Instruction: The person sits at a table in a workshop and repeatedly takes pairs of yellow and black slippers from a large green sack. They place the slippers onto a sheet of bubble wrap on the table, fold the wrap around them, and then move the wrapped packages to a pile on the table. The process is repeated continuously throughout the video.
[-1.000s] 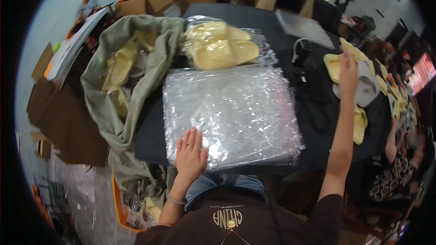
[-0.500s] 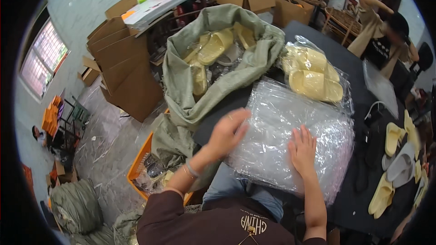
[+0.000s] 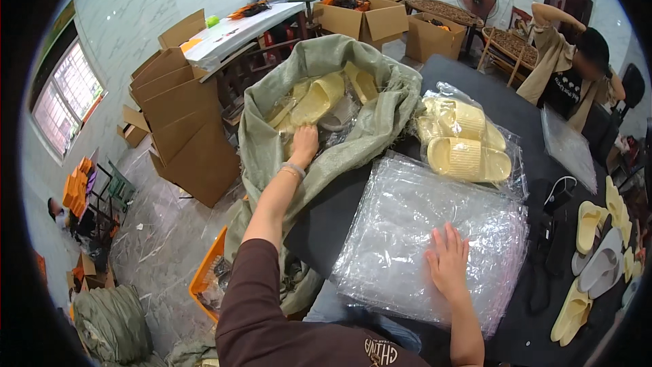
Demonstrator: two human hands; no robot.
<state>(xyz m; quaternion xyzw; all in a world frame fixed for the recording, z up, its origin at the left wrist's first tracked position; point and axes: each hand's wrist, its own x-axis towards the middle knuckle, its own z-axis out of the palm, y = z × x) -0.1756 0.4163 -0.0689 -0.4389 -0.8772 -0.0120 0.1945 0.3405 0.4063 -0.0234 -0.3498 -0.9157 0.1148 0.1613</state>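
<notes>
My left hand point(image 3: 304, 144) reaches into a green woven sack point(image 3: 401, 88) whose mouth is rolled down. Its fingers are curled at the near end of a yellow slipper point(image 3: 318, 100) in clear plastic; the fingertips are partly hidden. More yellow slippers and a grey one lie in the sack, wrapped in film. Spread flat, my right hand point(image 3: 447, 261) presses on a stack of clear plastic bags point(image 3: 394, 217) at the table's near side. Just beyond the stack, bagged yellow slippers point(image 3: 468, 136) are piled together.
Loose yellow and grey slippers point(image 3: 601, 261) line the right of the black table point(image 3: 326, 211). An orange crate point(image 3: 210, 268) stands below the sack. Cardboard boxes point(image 3: 183, 129) lean at left. One person sits at a white table point(image 3: 244, 27); another point(image 3: 577, 68) is at right, arms raised.
My left hand has left the edge of the plastic bag stack and gone forward and left into the sack. My right hand remains flat on the stack. The view has tilted up.
</notes>
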